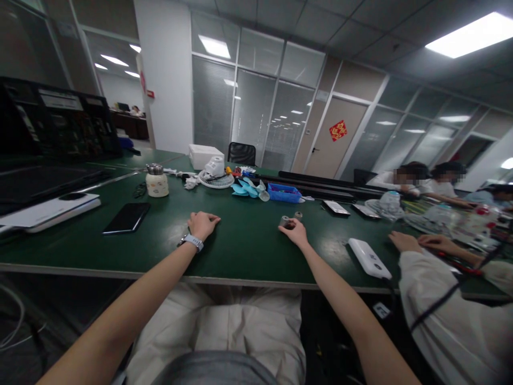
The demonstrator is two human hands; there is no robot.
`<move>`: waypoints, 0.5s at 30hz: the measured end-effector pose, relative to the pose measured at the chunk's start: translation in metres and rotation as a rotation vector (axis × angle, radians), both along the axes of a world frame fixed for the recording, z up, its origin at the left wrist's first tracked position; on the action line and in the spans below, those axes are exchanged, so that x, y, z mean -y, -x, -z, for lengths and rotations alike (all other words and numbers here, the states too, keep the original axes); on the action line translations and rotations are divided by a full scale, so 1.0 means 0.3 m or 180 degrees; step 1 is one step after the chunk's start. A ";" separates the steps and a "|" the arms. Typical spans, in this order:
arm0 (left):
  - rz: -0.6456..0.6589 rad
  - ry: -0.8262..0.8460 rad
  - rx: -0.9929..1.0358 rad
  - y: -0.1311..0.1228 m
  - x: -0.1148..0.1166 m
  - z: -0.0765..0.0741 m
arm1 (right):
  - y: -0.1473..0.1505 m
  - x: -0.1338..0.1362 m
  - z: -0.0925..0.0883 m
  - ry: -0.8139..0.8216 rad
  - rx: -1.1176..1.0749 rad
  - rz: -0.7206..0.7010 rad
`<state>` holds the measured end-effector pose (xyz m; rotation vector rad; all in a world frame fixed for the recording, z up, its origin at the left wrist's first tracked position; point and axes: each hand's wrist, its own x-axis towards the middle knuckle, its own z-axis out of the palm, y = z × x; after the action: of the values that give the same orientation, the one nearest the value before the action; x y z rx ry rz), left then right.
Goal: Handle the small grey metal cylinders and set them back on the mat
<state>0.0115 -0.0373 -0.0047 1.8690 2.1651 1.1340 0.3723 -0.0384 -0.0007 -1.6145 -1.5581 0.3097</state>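
My left hand (202,224), with a watch (192,241) on its wrist, rests on the green table with thumb and fingers drawn together. Whatever may be between those fingertips is too small to make out. To the right, my right hand (296,233) has its fingers closed round a small grey metal cylinder (285,220), which stands on or just above the tabletop. Right behind that hand is a second small grey cylinder (298,215), apart from the fingers.
A phone (127,218) and a patterned bottle (157,182) lie left. Behind are a fan grille (216,181), blue fan blades (249,188) and a blue tray (284,193). A white power bank (368,259) is right, near a co-worker's hands (404,241). The table's front edge (248,280) is close.
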 end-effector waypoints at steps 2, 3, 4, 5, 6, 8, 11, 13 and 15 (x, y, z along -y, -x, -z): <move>0.0034 -0.0020 0.0018 0.001 -0.001 0.001 | -0.061 0.003 0.001 0.0045 0.0012 0.0356; 0.0036 -0.0006 0.0005 0.001 0.000 0.000 | -0.087 0.004 0.001 0.0085 -0.0002 0.0552; 0.0029 0.0023 -0.0019 0.001 0.001 -0.001 | -0.109 0.005 0.001 0.0130 -0.0022 0.0745; 0.0013 0.0058 -0.0049 0.000 0.002 -0.003 | -0.127 0.005 0.000 0.0170 -0.0047 0.0928; -0.0007 0.0084 -0.0082 -0.001 0.004 -0.004 | -0.141 0.004 -0.001 0.0197 -0.0075 0.1087; -0.0044 0.0090 -0.0142 -0.002 0.004 -0.005 | -0.159 0.002 -0.001 0.0224 -0.0130 0.1303; -0.0058 0.0039 -0.0187 -0.001 0.000 -0.001 | -0.164 -0.002 0.000 0.0257 -0.0156 0.1405; -0.0071 0.0044 -0.0185 0.000 -0.002 0.002 | -0.156 0.000 0.000 0.0253 -0.0140 0.1412; -0.0080 0.0047 -0.0178 0.000 -0.001 0.001 | -0.140 0.010 -0.004 0.0057 -0.0109 0.1534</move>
<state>0.0114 -0.0369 -0.0051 1.8951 2.2262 1.0796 0.4144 -0.0413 0.0006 -1.9242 -1.0958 0.0875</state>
